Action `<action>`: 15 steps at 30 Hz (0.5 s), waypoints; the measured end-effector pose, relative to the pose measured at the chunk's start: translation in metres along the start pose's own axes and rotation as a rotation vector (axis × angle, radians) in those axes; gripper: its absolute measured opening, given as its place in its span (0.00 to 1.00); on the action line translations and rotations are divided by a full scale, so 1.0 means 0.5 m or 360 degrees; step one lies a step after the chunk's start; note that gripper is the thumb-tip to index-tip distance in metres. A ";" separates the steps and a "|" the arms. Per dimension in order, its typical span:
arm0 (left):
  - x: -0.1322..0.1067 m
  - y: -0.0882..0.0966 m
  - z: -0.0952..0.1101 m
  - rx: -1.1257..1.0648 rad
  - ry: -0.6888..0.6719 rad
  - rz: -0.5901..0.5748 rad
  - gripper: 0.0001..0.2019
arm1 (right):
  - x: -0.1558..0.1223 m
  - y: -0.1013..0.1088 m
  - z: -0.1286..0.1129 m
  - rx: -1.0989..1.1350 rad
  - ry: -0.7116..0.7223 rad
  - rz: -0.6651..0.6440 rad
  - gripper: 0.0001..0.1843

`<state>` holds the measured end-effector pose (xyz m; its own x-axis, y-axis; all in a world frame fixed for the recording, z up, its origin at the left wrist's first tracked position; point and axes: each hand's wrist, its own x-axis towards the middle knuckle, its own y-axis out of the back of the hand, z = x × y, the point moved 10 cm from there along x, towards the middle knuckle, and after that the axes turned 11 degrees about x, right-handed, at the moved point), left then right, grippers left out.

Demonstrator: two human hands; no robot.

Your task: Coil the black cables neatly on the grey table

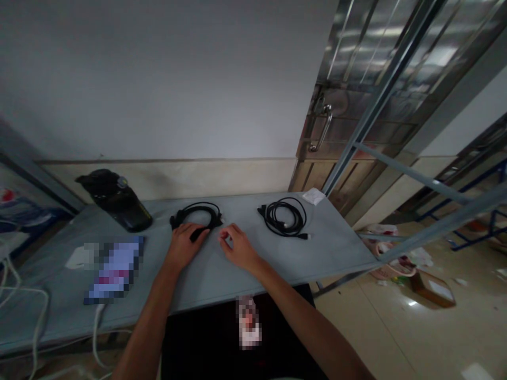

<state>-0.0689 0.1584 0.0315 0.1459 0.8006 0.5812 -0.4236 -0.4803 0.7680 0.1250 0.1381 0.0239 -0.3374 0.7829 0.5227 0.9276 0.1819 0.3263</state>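
A coiled black cable (201, 205) lies on the grey tabletop in front of me. My left hand (186, 241) is on the near side of this coil, with its fingers closed over it and partly hidden. Just right of the coil, close to a pale connector end, is my right hand (236, 247). Its fingers curl in toward the thumb; whether anything small sits between them I cannot make out. A second coiled black cable (284, 217) rests further right, its plug ends showing, touched by neither hand.
A dark bottle (119, 203) stands at the back left. Nearer are a blurred phone-like device (116, 269) and white cords (41, 311). A crumpled white packet (313, 196) lies at the back right corner. A metal post (380, 100) rises beside the table (332, 248).
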 end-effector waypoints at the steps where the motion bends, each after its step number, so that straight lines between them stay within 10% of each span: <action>1: 0.000 0.001 0.001 -0.0010 0.0000 0.0006 0.18 | -0.018 0.013 -0.006 -0.0031 0.0022 -0.0005 0.06; 11: -0.003 -0.001 -0.008 -0.0039 0.0001 0.0056 0.17 | -0.136 0.385 0.056 -0.1034 -0.0059 0.0252 0.20; 15: -0.002 -0.003 -0.010 -0.0032 0.0008 0.0047 0.17 | -0.163 0.435 0.107 -0.1139 -0.0167 0.0162 0.22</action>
<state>-0.0727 0.1599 0.0284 0.1286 0.7881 0.6019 -0.4453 -0.4965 0.7451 0.3630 0.1456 0.0102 -0.2047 0.8348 0.5110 0.6095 -0.2998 0.7339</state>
